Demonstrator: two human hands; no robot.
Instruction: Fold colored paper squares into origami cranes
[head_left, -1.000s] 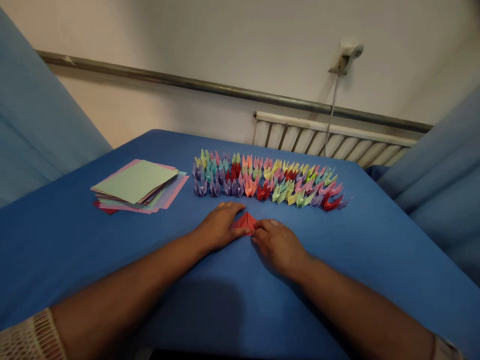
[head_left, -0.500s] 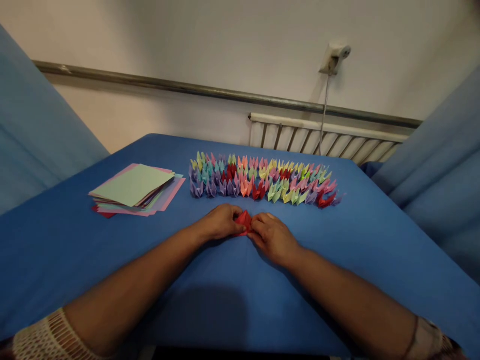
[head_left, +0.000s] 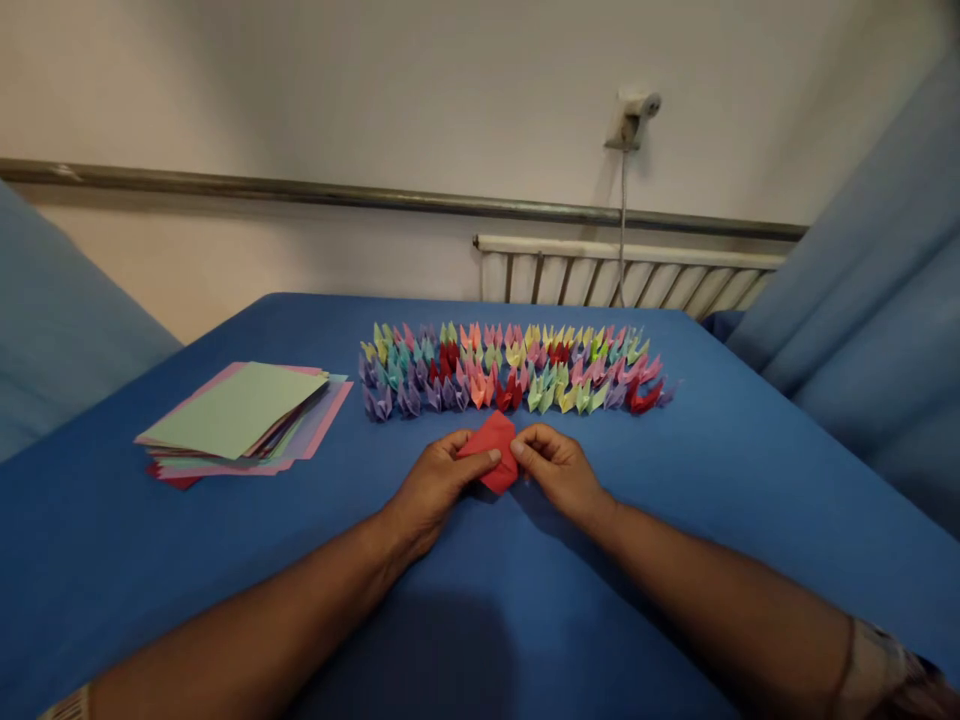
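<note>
A folded red sheet of paper (head_left: 491,440) is held up a little over the blue-covered table (head_left: 465,580), its outline roughly a diamond. My left hand (head_left: 439,480) grips its left side, thumb lying across the front and fingers behind it. At the right edge of the paper, my right hand (head_left: 559,468) pinches with thumb and forefinger. Just beyond both hands stand several rows of folded paper cranes (head_left: 480,385) in many colours.
To the left lies a stack of coloured paper sheets (head_left: 236,410), pale green on top. A white radiator (head_left: 577,272), a metal pipe (head_left: 337,195) and a socket with a cord (head_left: 628,125) are at the wall. Blue curtains (head_left: 885,280) hang on both sides.
The red paper has been raised and tilted, and more of its face shows. My left thumb now lies across it. The camera view has shifted slightly.
</note>
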